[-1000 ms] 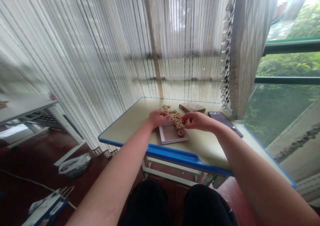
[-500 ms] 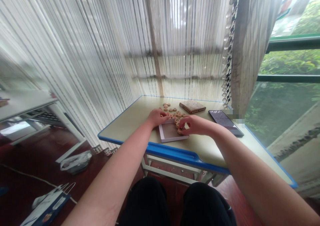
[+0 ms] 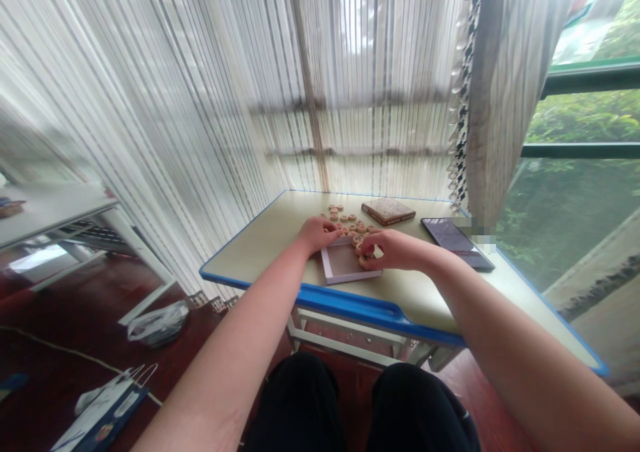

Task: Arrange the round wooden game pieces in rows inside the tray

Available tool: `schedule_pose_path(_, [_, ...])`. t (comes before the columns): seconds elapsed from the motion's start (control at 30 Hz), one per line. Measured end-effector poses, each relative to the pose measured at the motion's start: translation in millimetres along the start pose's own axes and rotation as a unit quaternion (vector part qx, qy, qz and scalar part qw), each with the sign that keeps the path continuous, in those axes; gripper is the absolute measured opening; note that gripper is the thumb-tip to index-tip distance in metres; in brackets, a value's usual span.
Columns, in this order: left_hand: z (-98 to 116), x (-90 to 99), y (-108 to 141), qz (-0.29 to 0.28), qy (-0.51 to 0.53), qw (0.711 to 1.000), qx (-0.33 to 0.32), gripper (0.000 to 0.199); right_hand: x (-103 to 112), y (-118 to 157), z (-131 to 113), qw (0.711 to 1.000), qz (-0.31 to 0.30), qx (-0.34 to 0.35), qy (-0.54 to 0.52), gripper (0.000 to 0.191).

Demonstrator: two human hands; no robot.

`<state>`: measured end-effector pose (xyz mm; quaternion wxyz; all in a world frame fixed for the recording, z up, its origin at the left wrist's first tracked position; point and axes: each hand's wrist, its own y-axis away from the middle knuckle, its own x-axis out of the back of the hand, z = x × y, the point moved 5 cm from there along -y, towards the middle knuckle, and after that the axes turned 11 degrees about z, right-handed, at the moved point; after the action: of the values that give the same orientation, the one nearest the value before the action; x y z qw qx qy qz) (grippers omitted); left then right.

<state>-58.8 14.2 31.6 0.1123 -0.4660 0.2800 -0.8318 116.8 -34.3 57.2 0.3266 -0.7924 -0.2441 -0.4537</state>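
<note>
A shallow open box (image 3: 350,279) with pale walls and a brown floor lies on the desk in front of me. Along its right inner side sit several round wooden Chinese chess pieces (image 3: 358,240). My right hand (image 3: 387,251) pinches one piece at the near end of this row, by the box's right side. At the box's far left corner, my left hand (image 3: 317,234) has its fingers drawn together beside loose pieces; what they hold is hidden. More pieces (image 3: 334,215) lie scattered behind the box, some partly covered by my hands.
A brown patterned lid or flat box (image 3: 389,211) lies at the back of the desk (image 3: 250,245). A dark phone or tablet (image 3: 457,244) is at the right. Striped curtains (image 3: 210,105) hang behind. Bags (image 3: 157,323) are on the floor at the left.
The whole view has shifted slightly, so the desk appears a little further right. Both hands keep almost the same places at the box.
</note>
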Motion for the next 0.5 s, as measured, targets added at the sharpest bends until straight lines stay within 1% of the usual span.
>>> schedule_pose_path(0.07, [6, 4.6, 1, 0.02, -0.017, 1.0, -0.014, 0.031, 3, -1, 3, 1.0, 0.009, -0.002, 0.001, 0.023])
schedule_pose_path(0.13, [17, 10.1, 3, 0.035, -0.024, 0.998, -0.042, 0.033, 9, -2, 10, 0.999, 0.041, -0.021, 0.007, 0.027])
schedule_pose_path(0.17, [23, 11.6, 5, 0.03, -0.02, 0.997, -0.062, 0.038, 12, -2, 15, 0.998, 0.056, -0.042, 0.007, 0.029])
schedule_pose_path(0.2, [30, 12.8, 7, 0.023, -0.009, 0.996, -0.083, 0.05, 14, -1, 21, 0.996, 0.059, -0.072, -0.002, 0.029])
schedule_pose_path(0.23, [36, 13.4, 10, 0.011, 0.0, 0.995, -0.104, 0.062, 15, 0, 27, 0.993, 0.045, -0.106, -0.023, 0.028])
schedule_pose_path(0.27, [41, 13.5, 12, -0.001, 0.005, 0.993, -0.12, 0.07, 14, 2, 32, 0.988, 0.018, -0.142, -0.057, 0.025])
schedule_pose_path(0.3, [46, 13.0, 13, -0.013, 0.008, 0.991, -0.132, 0.073, 11, 4, 36, 0.979, -0.016, -0.176, -0.1, 0.023])
schedule_pose_path(0.37, [52, 10.2, 15, -0.044, 0.009, 0.989, -0.143, 0.077, 6, 10, 39, 0.951, -0.078, -0.227, -0.194, 0.018])
schedule_pose_path(0.43, [56, 6.9, 16, -0.07, 0.01, 0.986, -0.149, 0.079, 5, 14, 38, 0.922, -0.108, -0.258, -0.266, 0.017])
schedule_pose_path(0.5, [58, 4.7, 17, -0.085, 0.016, 0.984, -0.155, 0.081, 4, 18, 36, 0.9, -0.133, -0.284, -0.303, 0.017])
